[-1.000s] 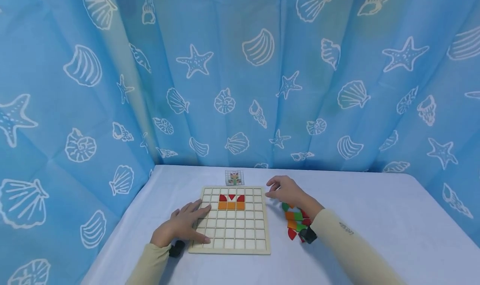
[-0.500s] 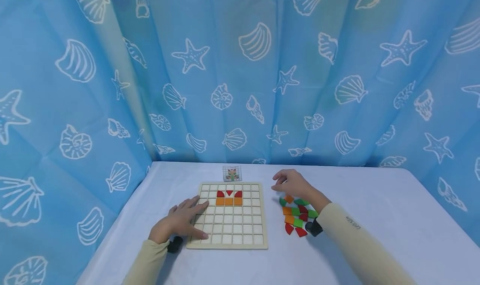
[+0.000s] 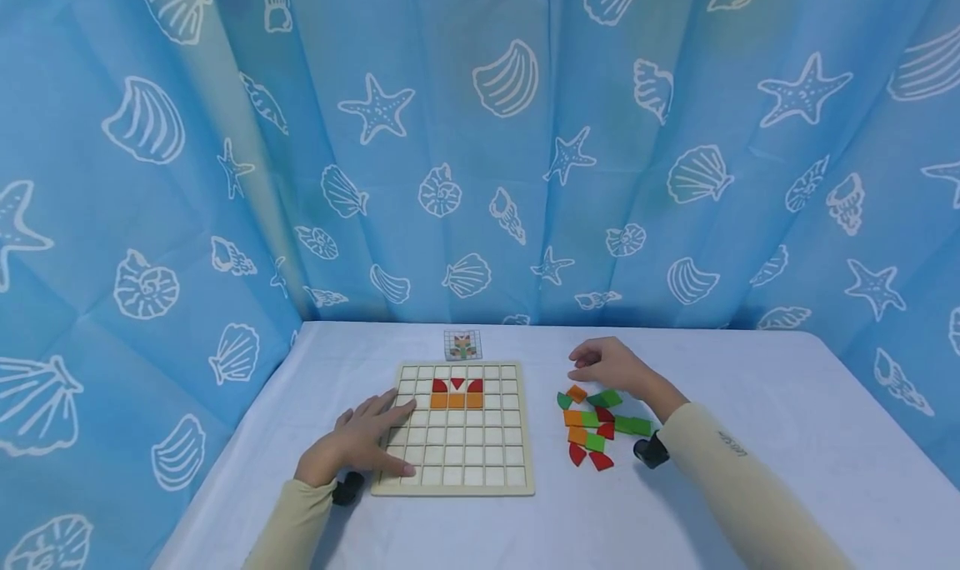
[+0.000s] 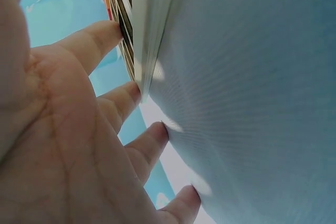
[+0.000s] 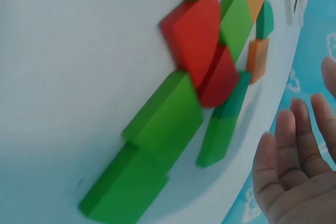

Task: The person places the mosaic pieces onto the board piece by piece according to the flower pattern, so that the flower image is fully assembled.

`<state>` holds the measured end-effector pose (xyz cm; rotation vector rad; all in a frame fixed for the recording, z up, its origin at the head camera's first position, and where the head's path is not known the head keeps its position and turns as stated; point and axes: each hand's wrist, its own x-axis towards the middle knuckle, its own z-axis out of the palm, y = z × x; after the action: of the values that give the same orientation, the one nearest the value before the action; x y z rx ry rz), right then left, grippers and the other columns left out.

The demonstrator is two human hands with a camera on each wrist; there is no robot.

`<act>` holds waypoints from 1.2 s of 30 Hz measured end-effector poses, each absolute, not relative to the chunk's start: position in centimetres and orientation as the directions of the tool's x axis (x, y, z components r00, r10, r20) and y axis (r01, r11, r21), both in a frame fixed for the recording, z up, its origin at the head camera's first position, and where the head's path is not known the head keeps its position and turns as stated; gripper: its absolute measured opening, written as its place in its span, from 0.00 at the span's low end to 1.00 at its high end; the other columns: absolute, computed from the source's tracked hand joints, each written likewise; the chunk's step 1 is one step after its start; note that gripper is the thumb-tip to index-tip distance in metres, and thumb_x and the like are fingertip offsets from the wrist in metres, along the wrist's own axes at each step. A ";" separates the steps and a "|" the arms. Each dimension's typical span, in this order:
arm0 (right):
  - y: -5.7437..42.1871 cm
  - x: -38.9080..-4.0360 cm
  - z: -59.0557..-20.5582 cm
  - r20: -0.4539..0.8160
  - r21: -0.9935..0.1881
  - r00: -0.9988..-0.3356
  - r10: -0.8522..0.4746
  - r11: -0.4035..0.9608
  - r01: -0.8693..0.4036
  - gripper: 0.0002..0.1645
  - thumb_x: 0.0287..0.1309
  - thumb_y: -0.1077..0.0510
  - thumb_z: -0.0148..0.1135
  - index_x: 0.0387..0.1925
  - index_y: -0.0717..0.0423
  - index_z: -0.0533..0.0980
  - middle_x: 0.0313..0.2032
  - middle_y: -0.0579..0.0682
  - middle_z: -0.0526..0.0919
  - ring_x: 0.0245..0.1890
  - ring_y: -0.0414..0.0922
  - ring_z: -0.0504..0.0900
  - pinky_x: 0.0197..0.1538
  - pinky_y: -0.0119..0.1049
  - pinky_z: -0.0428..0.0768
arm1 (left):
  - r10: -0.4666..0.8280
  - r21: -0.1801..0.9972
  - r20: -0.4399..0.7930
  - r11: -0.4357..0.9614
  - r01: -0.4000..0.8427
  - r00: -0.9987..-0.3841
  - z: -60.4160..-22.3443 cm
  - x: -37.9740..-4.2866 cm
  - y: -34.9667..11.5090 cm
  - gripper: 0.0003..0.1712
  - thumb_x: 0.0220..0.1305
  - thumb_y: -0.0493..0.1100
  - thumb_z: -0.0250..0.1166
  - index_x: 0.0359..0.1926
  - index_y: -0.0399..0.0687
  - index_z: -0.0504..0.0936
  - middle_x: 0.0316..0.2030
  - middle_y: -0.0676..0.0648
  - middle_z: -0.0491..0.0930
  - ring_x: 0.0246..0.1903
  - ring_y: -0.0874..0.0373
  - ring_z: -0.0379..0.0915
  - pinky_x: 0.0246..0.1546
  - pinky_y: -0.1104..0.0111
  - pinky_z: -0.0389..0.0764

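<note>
A wooden grid board (image 3: 472,453) lies on the table. My left hand (image 3: 363,443) rests spread over its left edge; in the left wrist view, some fingertips (image 4: 113,31) meet the board's rim and others reach the cloth. Near the board's top sit red tiles (image 3: 475,385) above a row of orange tiles (image 3: 456,401). My right hand (image 3: 617,366) hovers just behind a loose group of tiles, its fingers loosely bent around nothing. That group has green tiles (image 5: 163,114), red quarter-round tiles (image 5: 194,35) and orange tiles (image 5: 257,59).
Behind the board lies a small pattern card (image 3: 462,345) printed with a coloured figure on a grid. A white cloth covers the table (image 3: 735,403). Blue curtains (image 3: 420,245) with shell prints hang along the back and left.
My right hand has moved right, away from the board's edge to behind the loose tiles, uncovering more of them. My left hand stays on the board. The head view has shifted slightly.
</note>
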<state>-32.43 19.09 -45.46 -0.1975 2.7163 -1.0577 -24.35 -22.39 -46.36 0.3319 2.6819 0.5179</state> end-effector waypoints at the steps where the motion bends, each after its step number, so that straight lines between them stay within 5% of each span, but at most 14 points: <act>1: 19.4 -32.5 -45.6 -0.162 -0.687 -0.965 -0.206 0.726 -0.039 0.25 0.59 0.51 0.69 0.56 0.56 0.78 0.48 0.52 0.83 0.49 0.49 0.78 0.53 0.43 0.82 | 0.296 0.400 -0.324 0.904 0.154 -0.899 -46.5 -24.4 -22.4 0.63 0.41 0.70 0.76 0.76 0.62 0.58 0.78 0.42 0.46 0.76 0.37 0.38 0.70 0.33 0.38; 20: 19.2 -31.9 -47.4 -0.265 -0.663 -0.942 -0.207 0.748 0.023 0.25 0.47 0.54 0.78 0.49 0.51 0.82 0.48 0.52 0.81 0.51 0.51 0.75 0.53 0.45 0.83 | 0.284 0.401 -0.338 0.906 0.136 -0.897 -46.5 -24.5 -22.5 0.63 0.41 0.70 0.76 0.76 0.64 0.58 0.79 0.44 0.45 0.77 0.38 0.37 0.71 0.34 0.38; 36: 18.6 -32.3 -47.5 -0.302 -0.601 -0.939 -0.162 0.798 0.056 0.20 0.49 0.55 0.77 0.43 0.54 0.79 0.40 0.52 0.77 0.45 0.49 0.73 0.44 0.37 0.81 | 0.301 0.400 -0.304 0.902 0.166 -0.904 -46.9 -24.6 -22.7 0.63 0.40 0.71 0.76 0.76 0.62 0.59 0.78 0.42 0.47 0.76 0.37 0.39 0.70 0.32 0.39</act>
<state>-32.33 18.63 -47.51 -0.0805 2.6467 -0.8994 -24.65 -22.72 -46.91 0.3438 2.7038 0.5234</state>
